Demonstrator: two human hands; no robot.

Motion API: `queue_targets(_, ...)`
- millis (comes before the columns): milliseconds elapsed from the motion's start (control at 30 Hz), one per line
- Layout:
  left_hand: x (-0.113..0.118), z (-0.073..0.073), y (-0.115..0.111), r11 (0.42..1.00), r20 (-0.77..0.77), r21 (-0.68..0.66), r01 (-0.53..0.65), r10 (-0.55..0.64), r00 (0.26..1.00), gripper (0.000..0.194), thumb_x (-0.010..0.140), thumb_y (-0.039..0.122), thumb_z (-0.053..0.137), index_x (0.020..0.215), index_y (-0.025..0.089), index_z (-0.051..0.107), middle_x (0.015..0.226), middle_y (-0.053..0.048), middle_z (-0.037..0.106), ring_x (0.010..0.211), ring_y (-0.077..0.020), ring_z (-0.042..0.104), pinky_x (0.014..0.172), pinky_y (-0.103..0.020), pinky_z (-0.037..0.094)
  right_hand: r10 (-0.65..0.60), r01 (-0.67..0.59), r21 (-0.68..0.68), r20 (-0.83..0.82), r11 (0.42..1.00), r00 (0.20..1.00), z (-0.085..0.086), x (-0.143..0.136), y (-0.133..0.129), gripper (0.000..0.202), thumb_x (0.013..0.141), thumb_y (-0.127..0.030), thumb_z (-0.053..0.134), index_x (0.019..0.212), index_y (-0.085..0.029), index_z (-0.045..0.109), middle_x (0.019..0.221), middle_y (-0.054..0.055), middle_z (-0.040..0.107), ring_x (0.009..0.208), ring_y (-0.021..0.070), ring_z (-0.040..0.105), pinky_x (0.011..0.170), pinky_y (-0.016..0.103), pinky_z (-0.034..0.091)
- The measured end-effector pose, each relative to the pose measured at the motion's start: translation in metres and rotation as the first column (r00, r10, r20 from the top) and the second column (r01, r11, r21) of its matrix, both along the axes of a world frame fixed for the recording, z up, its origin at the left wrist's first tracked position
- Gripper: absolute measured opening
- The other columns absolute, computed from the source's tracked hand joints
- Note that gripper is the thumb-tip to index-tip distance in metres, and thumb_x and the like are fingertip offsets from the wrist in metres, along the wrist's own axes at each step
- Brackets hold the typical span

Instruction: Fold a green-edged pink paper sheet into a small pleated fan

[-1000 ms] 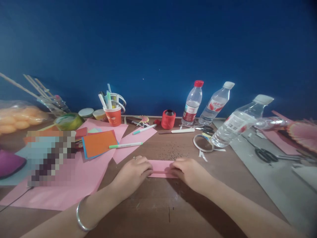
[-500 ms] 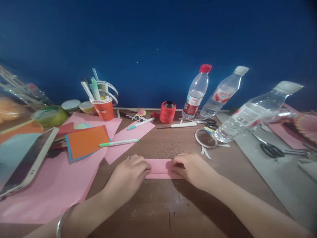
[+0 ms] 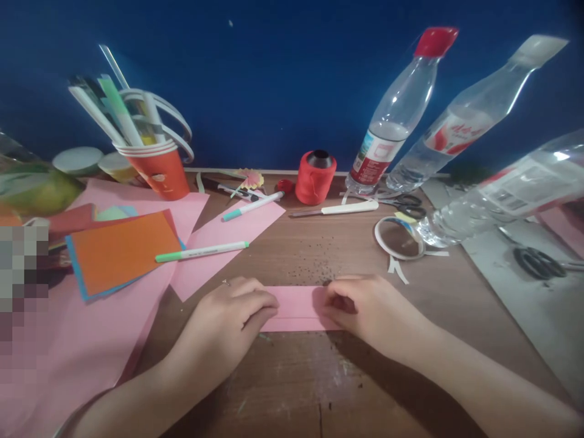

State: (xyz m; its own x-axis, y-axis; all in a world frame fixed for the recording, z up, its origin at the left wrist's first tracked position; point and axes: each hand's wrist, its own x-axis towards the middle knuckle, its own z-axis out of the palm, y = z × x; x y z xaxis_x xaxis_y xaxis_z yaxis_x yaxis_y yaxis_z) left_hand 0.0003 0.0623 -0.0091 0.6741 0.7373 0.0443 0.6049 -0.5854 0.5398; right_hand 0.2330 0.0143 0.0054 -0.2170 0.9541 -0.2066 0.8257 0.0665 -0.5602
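A folded pink paper strip (image 3: 298,307) lies flat on the brown tabletop, with a crease running along its lower part. My left hand (image 3: 230,319) grips its left end, thumb and fingers pressed together; a ring sits on one finger. At the right end, my right hand (image 3: 367,307) pinches the strip between curled fingers and thumb. Both hands cover the ends of the paper. Small dark specks (image 3: 314,264) are scattered on the table just beyond it.
Left are large pink paper (image 3: 91,340), orange paper (image 3: 128,249), a green-capped marker (image 3: 203,251) and a red cup of pens (image 3: 159,173). Beyond stand red thread (image 3: 316,179) and a craft knife (image 3: 349,208). Right are a tape roll (image 3: 381,243), scissors (image 3: 538,261) and bottles (image 3: 383,146).
The view has moved closer, so the table items look larger and further spread. Both hands keep hold of the pink strip, with little visible movement along it.
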Motion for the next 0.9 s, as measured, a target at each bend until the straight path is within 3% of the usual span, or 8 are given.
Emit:
queue_targets(333, 0.001, 0.002, -0.002, 0.999, 0.041, 0.041, -0.006, 0.004, 0.999, 0.015, 0.086, 0.018, 0.053, 0.078, 0.023, 0.065, 0.078, 0.005, 0.063, 0.072, -0.0106, 0.056, 0.065, -0.024, 0.039, 0.043, -0.043, -0.027, 0.013, 0.999, 0.999, -0.002, 0.003, 0.001, 0.009, 0.077, -0.013, 0.059, 0.071, -0.02, 0.059, 0.068, -0.004, 0.058, 0.063, 0.0101, 0.049, 0.055, 0.022, 0.028)
queue_targets(533, 0.0, -0.001, -0.003, 0.998, 0.015, 0.059, 0.019, -0.02, 1.0, 0.016, 0.087, 0.016, 0.05, 0.081, 0.023, 0.064, 0.08, 0.004, 0.061, 0.074, -0.0115, 0.054, 0.066, -0.025, 0.039, 0.049, -0.049, 0.0, 0.065, 0.999, 0.997, -0.001, 0.001, 0.001, 0.011, 0.081, -0.019, 0.058, 0.07, -0.019, 0.059, 0.067, -0.003, 0.058, 0.058, 0.0098, 0.049, 0.053, 0.023, 0.029)
queue_targets(667, 0.001, 0.002, -0.007, 0.965, -0.04, 0.246, 0.089, -0.081, 0.996, 0.021, 0.088, 0.014, 0.045, 0.084, 0.02, 0.064, 0.083, 0.0, 0.06, 0.077, -0.0154, 0.051, 0.067, -0.03, 0.038, 0.131, -0.148, 0.103, 0.161, 0.984, 0.978, -0.002, 0.002, -0.002, 0.009, 0.084, -0.016, 0.054, 0.076, -0.019, 0.058, 0.072, -0.002, 0.057, 0.061, 0.0103, 0.05, 0.054, 0.024, 0.029)
queue_targets(767, 0.003, 0.006, -0.014, 0.877, -0.154, 0.443, 0.185, -0.129, 0.98, 0.025, 0.089, 0.012, 0.04, 0.089, 0.019, 0.065, 0.087, -0.002, 0.062, 0.082, -0.0205, 0.051, 0.069, -0.035, 0.038, 0.205, -0.28, 0.266, 0.277, 0.923, 0.939, -0.002, 0.0, -0.008, 0.013, 0.085, -0.013, 0.054, 0.09, -0.023, 0.061, 0.08, -0.002, 0.059, 0.069, 0.0133, 0.051, 0.06, 0.028, 0.031)
queue_targets(900, 0.003, 0.01, -0.025, 0.795, -0.316, 0.509, 0.329, -0.183, 0.931, 0.033, 0.085, 0.003, 0.035, 0.093, 0.015, 0.065, 0.089, -0.004, 0.065, 0.083, -0.0225, 0.054, 0.069, -0.037, 0.039, 0.205, -0.437, 0.492, 0.456, 0.753, 0.866, -0.002, -0.011, -0.021, 0.017, 0.087, -0.013, 0.049, 0.086, -0.021, 0.064, 0.082, 0.001, 0.061, 0.073, 0.0179, 0.049, 0.068, 0.037, 0.03)
